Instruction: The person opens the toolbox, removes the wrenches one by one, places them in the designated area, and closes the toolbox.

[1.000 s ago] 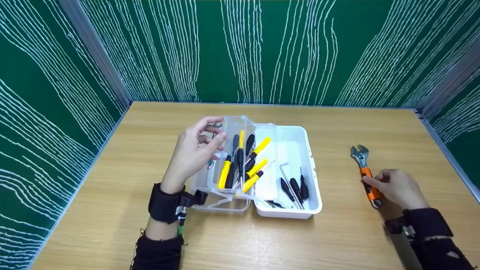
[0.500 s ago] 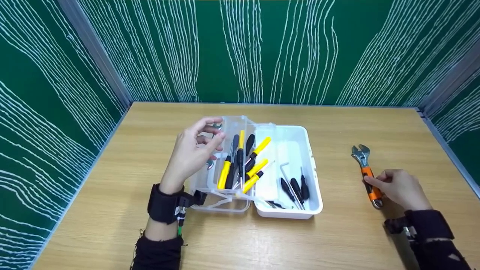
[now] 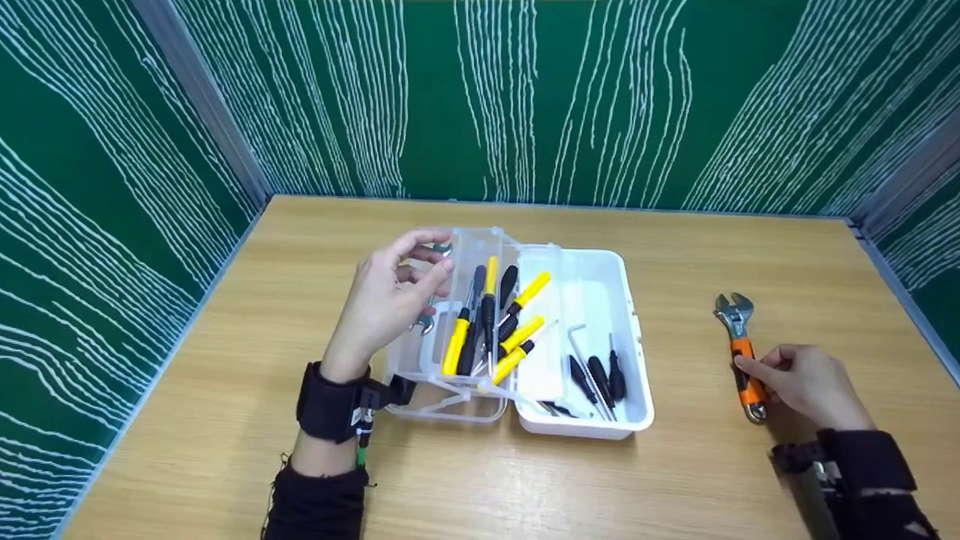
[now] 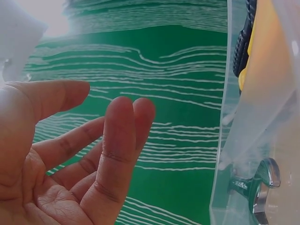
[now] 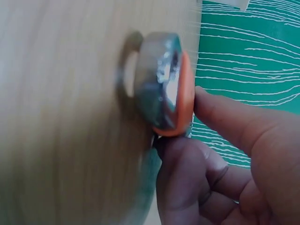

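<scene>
Orange wrench [image 3: 742,351] | right hand [image 3: 810,386] still pinching it | left hand [image 3: 390,292] loosely spread beside toolbox [image 3: 577,429] | head view shifted

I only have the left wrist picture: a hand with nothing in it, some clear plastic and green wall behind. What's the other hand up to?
Observer: The right hand pinches an orange-handled adjustable wrench between thumb and fingers.
Visitor: Oh! And what's beyond that clear plastic, on the side away from my hand?
Observer: In the head view, a white box sits just right of the clear tray.
Visitor: Is anything inside the white one?
Observer: Yes, several black-handled tools lie toward its near end, with a bent metal rod among them.
</scene>
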### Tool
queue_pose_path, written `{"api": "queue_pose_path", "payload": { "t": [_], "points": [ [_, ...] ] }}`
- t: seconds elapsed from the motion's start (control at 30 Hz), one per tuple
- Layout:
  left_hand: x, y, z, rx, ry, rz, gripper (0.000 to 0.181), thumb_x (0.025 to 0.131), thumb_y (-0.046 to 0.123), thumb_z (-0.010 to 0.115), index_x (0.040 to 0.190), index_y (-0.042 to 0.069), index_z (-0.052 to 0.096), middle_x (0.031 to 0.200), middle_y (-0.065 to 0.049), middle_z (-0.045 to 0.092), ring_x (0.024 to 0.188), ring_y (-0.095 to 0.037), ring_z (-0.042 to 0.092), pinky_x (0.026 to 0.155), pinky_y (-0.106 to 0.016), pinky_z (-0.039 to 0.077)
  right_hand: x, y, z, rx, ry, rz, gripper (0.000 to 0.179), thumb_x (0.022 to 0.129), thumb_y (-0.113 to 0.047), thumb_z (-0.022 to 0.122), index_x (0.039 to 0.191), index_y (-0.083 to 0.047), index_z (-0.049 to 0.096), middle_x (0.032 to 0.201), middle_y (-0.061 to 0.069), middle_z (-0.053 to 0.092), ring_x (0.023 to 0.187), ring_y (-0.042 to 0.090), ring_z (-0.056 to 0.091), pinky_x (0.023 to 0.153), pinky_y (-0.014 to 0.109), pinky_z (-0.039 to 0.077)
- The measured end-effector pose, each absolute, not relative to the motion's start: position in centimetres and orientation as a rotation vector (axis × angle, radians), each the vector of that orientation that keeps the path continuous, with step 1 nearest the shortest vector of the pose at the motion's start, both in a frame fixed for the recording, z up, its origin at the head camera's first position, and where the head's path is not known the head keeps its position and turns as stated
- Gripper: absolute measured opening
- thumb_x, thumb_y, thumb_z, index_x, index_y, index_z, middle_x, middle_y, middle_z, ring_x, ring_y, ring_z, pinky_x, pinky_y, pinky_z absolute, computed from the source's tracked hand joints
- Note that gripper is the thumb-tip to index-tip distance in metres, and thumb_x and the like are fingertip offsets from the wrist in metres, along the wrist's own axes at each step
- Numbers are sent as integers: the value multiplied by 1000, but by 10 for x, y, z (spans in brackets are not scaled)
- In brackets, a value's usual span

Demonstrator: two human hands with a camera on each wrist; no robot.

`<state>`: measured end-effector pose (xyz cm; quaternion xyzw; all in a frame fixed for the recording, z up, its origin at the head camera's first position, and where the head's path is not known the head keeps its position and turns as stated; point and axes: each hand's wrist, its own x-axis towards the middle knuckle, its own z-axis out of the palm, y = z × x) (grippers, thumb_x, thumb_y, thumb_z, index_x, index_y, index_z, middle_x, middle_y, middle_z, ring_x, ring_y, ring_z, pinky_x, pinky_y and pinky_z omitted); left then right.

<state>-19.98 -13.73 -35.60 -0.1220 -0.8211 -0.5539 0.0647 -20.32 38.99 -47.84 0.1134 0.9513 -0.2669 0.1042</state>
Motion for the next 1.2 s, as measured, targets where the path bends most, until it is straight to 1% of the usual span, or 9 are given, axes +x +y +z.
{"api": "queue_pose_path", "payload": {
  "t": [0.13, 0.23, 0.47, 0.63, 0.77, 0.87, 0.97, 1.03, 1.2],
  "points": [
    [-200, -139, -355, -351, -2479, -1669, 31, 105, 23, 71, 136, 18, 70, 114, -8, 72, 87, -32, 77, 69, -50, 68, -204, 389, -476, 385, 2781, -814, 51, 107, -45, 64, 110, 6, 66, 88, 15, 70, 75, 25, 62, 59, 30, 48],
    [-200, -139, -355, -348, -2466, -1658, 29, 105, 23, 71, 134, 17, 72, 113, -8, 73, 85, -29, 77, 67, -45, 68, -204, 386, -471, 402, 2797, -837, 51, 109, -45, 61, 114, 6, 65, 90, 15, 71, 78, 26, 61, 59, 30, 46],
    [-200, -138, -355, -345, -2430, -1650, 26, 105, 21, 72, 129, 13, 74, 112, -8, 75, 84, -26, 76, 63, -36, 66, -204, 369, -450, 339, 2884, -907, 61, 109, -53, 57, 125, 5, 64, 99, 18, 71, 83, 26, 65, 60, 26, 51],
    [-199, -138, -353, -345, -2453, -1621, 26, 105, 23, 72, 128, 13, 74, 110, -7, 75, 82, -24, 75, 65, -39, 67, -202, 348, -435, 147, 2967, -968, 59, 108, -58, 56, 116, 0, 65, 89, 12, 69, 74, 21, 62, 58, 26, 47],
    [-196, -135, -351, -365, -2461, -1590, 25, 104, 22, 73, 128, 13, 75, 109, -6, 75, 82, -25, 75, 65, -37, 67, -201, 330, -419, 65, 2943, -1049, 59, 106, -62, 56, 116, -4, 66, 95, 11, 70, 77, 17, 66, 63, 23, 53],
    [-192, -131, -349, -408, -2453, -1584, 26, 104, 20, 73, 128, 11, 75, 108, -7, 75, 82, -26, 76, 63, -34, 66, -201, 316, -409, 7, 2909, -1145, 57, 106, -58, 60, 121, -3, 66, 103, 14, 72, 81, 11, 69, 69, 19, 59],
    [-190, -126, -349, -442, -2474, -1571, 27, 103, 20, 74, 129, 11, 74, 108, -7, 76, 83, -27, 76, 64, -35, 67, -200, 302, -403, -65, 2894, -1216, 53, 107, -53, 62, 121, -2, 67, 104, 15, 73, 80, 5, 70, 71, 16, 60],
    [-188, -123, -349, -447, -2501, -1552, 27, 104, 20, 74, 129, 12, 75, 108, -6, 76, 82, -23, 75, 65, -35, 66, -201, 291, -399, -106, 2892, -1251, 50, 107, -51, 63, 118, -2, 68, 100, 14, 73, 79, 6, 69, 72, 16, 60],
    [-187, -113, -350, -491, -2549, -1434, 25, 103, 22, 74, 127, 14, 76, 110, -3, 78, 91, -17, 71, 79, -32, 64, -203, 264, -391, -235, 2875, -1365, 38, 107, -40, 67, 110, -2, 71, 90, 8, 73, 76, 9, 70, 71, 19, 61]
  ]
}}
